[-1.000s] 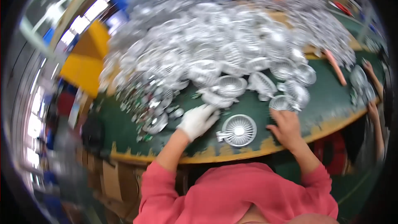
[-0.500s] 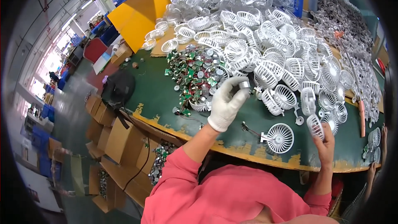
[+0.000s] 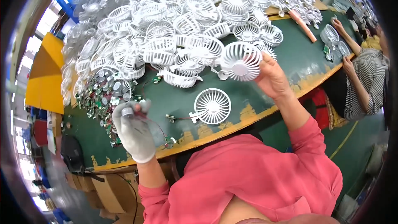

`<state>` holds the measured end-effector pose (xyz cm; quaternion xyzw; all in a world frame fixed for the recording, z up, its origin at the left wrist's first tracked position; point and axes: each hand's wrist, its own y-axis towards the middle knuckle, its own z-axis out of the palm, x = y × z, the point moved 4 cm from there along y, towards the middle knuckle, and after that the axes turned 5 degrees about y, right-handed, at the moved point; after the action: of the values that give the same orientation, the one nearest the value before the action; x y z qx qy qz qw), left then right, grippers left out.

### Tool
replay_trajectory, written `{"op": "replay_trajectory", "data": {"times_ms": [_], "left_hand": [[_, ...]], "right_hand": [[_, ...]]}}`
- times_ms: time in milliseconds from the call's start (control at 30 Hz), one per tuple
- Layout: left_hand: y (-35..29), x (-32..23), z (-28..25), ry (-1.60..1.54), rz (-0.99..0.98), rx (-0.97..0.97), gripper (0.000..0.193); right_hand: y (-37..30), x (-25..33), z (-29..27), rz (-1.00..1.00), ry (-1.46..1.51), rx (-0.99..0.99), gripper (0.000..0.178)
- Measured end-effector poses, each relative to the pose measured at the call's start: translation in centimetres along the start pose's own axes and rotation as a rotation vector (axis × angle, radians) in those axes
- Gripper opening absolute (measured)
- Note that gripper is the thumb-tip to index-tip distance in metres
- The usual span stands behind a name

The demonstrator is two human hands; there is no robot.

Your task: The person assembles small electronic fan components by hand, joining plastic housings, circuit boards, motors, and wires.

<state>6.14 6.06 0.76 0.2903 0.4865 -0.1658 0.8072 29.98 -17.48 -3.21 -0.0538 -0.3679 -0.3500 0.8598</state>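
Note:
My left hand (image 3: pixel 136 135), in a white glove, holds a small silver motor (image 3: pixel 127 113) at its fingers. Thin wires run from it to a small green circuit board (image 3: pixel 171 142) hanging near the table edge. My right hand (image 3: pixel 273 78) is bare and grips a round white fan grille (image 3: pixel 241 63) by its rim, its slatted face turned toward me. Between the hands, another white grille (image 3: pixel 217 107) lies flat on the green table, with wires leading to a little board (image 3: pixel 170 118). Left of it is a heap of motors with green boards (image 3: pixel 99 95).
A large pile of white grilles (image 3: pixel 166 20) covers the table's far side. An orange-pink bar (image 3: pixel 303 27) lies at the right. Another person's hands (image 3: pixel 342 37) work near grilles farther right. A yellow panel (image 3: pixel 45 74) stands at the left; cardboard boxes (image 3: pixel 116 195) sit below.
The view has swung to the right. My right hand has lifted its grille and turned its slatted face toward me. My left hand has drawn back toward the near edge, still holding the motor.

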Motion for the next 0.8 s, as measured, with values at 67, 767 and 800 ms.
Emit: {"op": "replay_trajectory", "data": {"times_ms": [67, 767, 800], "left_hand": [[-0.9, -0.4, 1.0, -0.003, -0.018, -0.08, 0.038], [-2.8, 1.4, 5.4, 0.475, -0.73, 0.644, 0.035], [-2.5, 1.9, 5.7, 0.474, -0.723, 0.643, 0.035]], "right_hand": [[-0.7, 0.3, -0.2, 0.003, -0.026, 0.043, 0.033], [6.2, 2.5, 2.1, -0.304, -0.208, -0.063, 0.025], [6.4, 2.3, 2.9, -0.307, -0.21, -0.057, 0.025]]}}
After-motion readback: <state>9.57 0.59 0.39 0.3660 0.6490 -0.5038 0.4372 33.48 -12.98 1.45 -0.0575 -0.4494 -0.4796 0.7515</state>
